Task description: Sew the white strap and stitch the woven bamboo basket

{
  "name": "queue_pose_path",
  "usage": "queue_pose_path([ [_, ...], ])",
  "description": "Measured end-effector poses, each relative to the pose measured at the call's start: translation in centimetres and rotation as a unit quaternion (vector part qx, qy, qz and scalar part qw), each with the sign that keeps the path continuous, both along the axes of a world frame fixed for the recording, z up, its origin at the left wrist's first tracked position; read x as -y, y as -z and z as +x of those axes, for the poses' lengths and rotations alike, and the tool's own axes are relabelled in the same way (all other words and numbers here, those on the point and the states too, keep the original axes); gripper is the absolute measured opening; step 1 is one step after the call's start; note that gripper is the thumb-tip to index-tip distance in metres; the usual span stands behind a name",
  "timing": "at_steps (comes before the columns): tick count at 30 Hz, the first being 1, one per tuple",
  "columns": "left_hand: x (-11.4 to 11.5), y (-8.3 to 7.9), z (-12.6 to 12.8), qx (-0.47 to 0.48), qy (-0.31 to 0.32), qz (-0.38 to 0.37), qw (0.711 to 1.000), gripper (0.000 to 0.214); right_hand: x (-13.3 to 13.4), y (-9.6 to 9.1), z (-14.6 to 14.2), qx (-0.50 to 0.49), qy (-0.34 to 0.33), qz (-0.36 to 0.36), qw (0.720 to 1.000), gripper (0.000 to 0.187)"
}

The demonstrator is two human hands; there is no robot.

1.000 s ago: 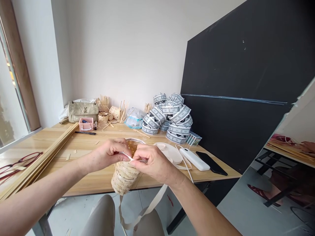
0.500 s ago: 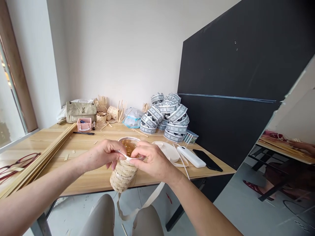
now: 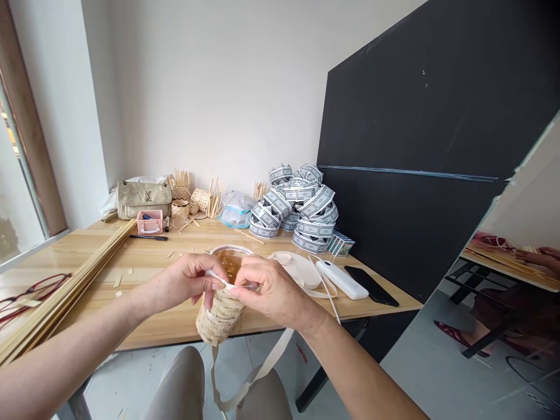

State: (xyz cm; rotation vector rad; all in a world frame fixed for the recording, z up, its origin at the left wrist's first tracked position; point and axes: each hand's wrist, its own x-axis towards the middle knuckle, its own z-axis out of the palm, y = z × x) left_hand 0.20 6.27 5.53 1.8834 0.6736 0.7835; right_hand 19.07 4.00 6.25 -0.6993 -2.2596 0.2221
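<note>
A small woven bamboo basket [image 3: 219, 312] is held over the table's front edge, tilted with its mouth toward me. My left hand [image 3: 184, 283] pinches a white ribbon [image 3: 221, 282] at the basket's rim. My right hand [image 3: 269, 289] pinches the same ribbon from the right side of the rim. The ribbon's loose tail [image 3: 258, 373] hangs down past the table edge between my knees.
The wooden table [image 3: 153, 259] carries long bamboo strips [image 3: 65, 291], red glasses [image 3: 26, 294], a pink box [image 3: 149, 221], a beige handbag [image 3: 144, 198], small baskets, a pile of patterned rolls [image 3: 300, 210], a white ribbon roll [image 3: 297, 269], a power bank [image 3: 342, 280] and a phone [image 3: 371, 286]. A black board [image 3: 429, 146] stands at right.
Both hands stay pinched on the ribbon at the rim with small finger shifts. The basket has tilted slightly and the view has moved a little.
</note>
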Motion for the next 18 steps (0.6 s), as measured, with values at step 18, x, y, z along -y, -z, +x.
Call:
queue_pose_path([
  [18, 5.3, 0.3, -1.7, -0.176, -0.041, 0.606, 0.774, 0.024, 6.5, -3.6, 3.6, 0.093, 0.040, 0.142, 0.985, 0.021],
])
